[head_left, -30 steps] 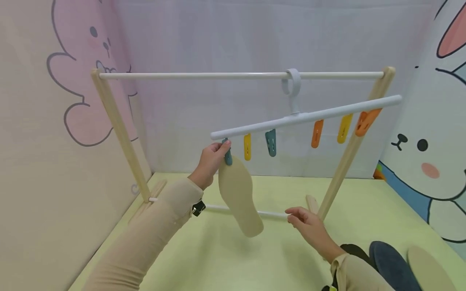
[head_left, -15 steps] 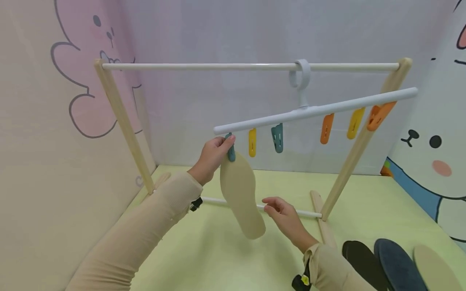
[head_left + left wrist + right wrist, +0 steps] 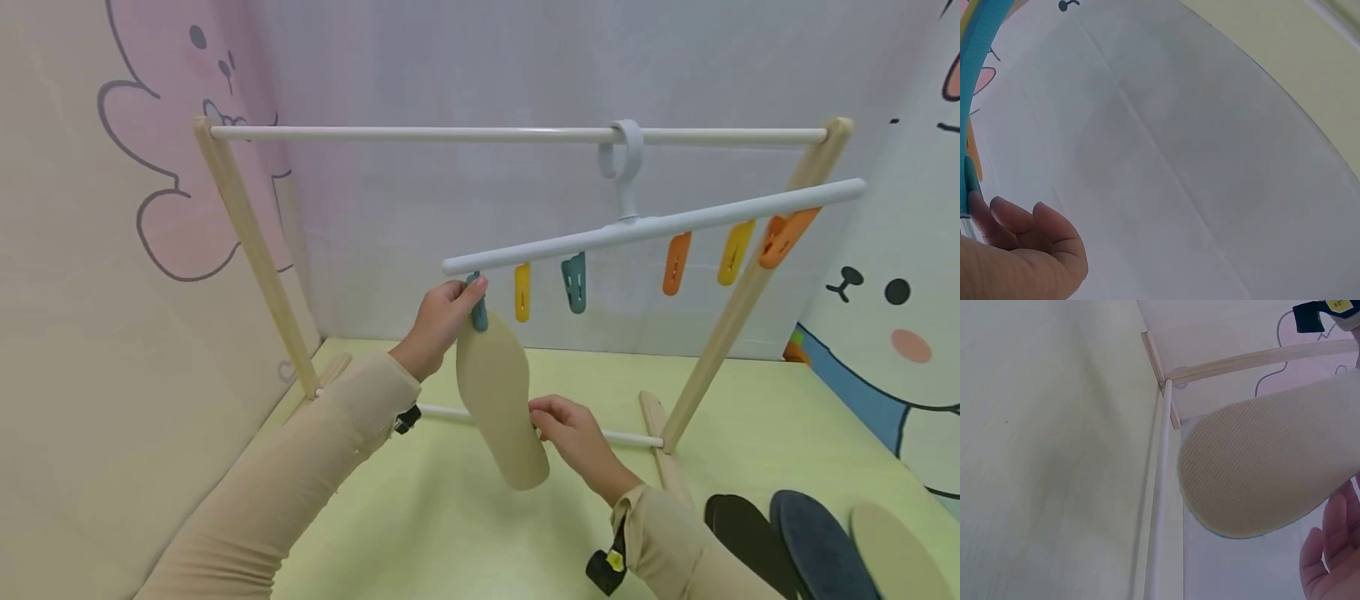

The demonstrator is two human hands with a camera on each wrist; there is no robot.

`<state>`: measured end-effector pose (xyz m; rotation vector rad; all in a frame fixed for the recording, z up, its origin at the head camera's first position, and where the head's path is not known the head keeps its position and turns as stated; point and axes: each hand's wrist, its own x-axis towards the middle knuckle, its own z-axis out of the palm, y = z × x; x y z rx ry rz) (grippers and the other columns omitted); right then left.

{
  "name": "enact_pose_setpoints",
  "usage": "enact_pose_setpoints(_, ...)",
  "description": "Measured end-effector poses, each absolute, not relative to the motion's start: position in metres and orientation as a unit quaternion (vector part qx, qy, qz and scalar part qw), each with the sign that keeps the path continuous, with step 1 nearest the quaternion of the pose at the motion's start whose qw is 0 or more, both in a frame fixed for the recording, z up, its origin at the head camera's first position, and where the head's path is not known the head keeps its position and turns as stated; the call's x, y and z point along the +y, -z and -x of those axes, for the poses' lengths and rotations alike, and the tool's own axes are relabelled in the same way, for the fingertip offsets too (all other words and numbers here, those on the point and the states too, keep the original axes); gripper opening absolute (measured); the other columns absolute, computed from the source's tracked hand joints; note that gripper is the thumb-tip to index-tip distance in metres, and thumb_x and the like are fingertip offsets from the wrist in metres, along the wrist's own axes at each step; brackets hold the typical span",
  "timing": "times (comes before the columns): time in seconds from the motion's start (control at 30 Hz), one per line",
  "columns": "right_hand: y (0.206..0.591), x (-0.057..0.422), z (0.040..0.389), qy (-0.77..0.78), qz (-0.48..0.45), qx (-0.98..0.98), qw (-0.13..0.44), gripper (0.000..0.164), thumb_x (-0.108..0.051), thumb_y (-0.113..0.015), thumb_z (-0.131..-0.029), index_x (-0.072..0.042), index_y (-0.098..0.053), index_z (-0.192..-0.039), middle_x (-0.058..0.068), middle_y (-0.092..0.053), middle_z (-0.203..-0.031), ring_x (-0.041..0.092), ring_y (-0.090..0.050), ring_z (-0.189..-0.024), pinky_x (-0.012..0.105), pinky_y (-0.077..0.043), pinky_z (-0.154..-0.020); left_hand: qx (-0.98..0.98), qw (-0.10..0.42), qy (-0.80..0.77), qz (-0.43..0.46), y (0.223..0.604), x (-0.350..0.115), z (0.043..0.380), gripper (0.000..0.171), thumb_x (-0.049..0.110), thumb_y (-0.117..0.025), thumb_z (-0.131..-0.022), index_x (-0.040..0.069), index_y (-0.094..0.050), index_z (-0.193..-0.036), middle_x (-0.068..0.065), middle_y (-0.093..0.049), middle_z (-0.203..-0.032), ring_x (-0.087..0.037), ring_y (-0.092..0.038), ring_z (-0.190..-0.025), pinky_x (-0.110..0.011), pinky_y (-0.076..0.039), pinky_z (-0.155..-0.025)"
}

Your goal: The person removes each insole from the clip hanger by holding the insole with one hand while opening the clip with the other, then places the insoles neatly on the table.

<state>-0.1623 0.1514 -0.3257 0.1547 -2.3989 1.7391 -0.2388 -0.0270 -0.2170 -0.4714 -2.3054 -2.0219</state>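
A beige insole (image 3: 491,400) hangs by its narrow end from a teal clothespin (image 3: 477,304) at the left end of the white hanger (image 3: 540,247). My left hand (image 3: 438,325) pinches that clothespin near its top. In the left wrist view, the left hand (image 3: 1029,256) is close to the insole's blue side (image 3: 979,69). Loosely bent, the fingers of my right hand (image 3: 573,437) have their tips right at the insole's right edge. The right wrist view shows the insole's textured lower end (image 3: 1254,469), with the right hand (image 3: 1338,550) beside its edge.
The tilted hanger's ring hook (image 3: 622,154) loops over the rack's top rod (image 3: 420,133). More yellow, teal and orange clothespins hang along it. Black (image 3: 746,533), navy (image 3: 817,537) and beige (image 3: 896,546) insoles lie at front right. A low white rod (image 3: 633,438) joins the rack's wooden legs.
My right hand has moved left to the edge of the hanging insole. The left hand keeps its pinch on the clothespin. The head view has shifted slightly.
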Motion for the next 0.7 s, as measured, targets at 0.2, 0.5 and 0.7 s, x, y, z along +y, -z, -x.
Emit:
enact_pose_setpoints(0.2, 0.321, 0.14, 0.161, -0.607, -0.061, -0.787, 0.097, 0.024, -0.01, -0.05, -0.099, 0.01, -0.064, -0.097, 0.004, -0.061, -0.082, 0.015, -0.051, -0.074, 0.031, -0.046, -0.075, -0.74, 0.02, 0.656, 0.145, 0.218, -0.027, 0.24, 0.033, 0.032, -0.054, -0.099, 0.005, -0.054, -0.079, -0.001, -0.052, -0.075, -0.015, -0.044, -0.082, -0.029, -0.038, -0.076)
enact_pose_setpoints(0.5, 0.321, 0.133, 0.16, -0.581, -0.108, -0.804, 0.072, 0.019, -0.009, -0.058, -0.096, 0.009, -0.064, -0.093, 0.007, -0.065, -0.083, 0.013, -0.054, -0.079, 0.029, -0.045, -0.075, -0.734, 0.017, 0.665, 0.139, 0.22, -0.03, 0.241, 0.033, 0.033, -0.054, -0.098, 0.002, -0.057, -0.084, -0.001, -0.052, -0.075, -0.017, -0.047, -0.088, -0.033, -0.04, -0.086)
enact_pose_setpoints(0.7, 0.319, 0.139, 0.157, -0.554, -0.125, -0.818, 0.089, 0.018, -0.007, -0.057, -0.096, 0.009, -0.064, -0.095, 0.013, -0.067, -0.085, 0.015, -0.055, -0.078, 0.028, -0.046, -0.073, -0.722, 0.02, 0.677, 0.142, 0.22, -0.027, 0.241, 0.036, 0.029, -0.052, -0.1, -0.006, -0.063, -0.101, -0.009, -0.058, -0.097, -0.017, -0.047, -0.099, -0.036, -0.038, -0.095)
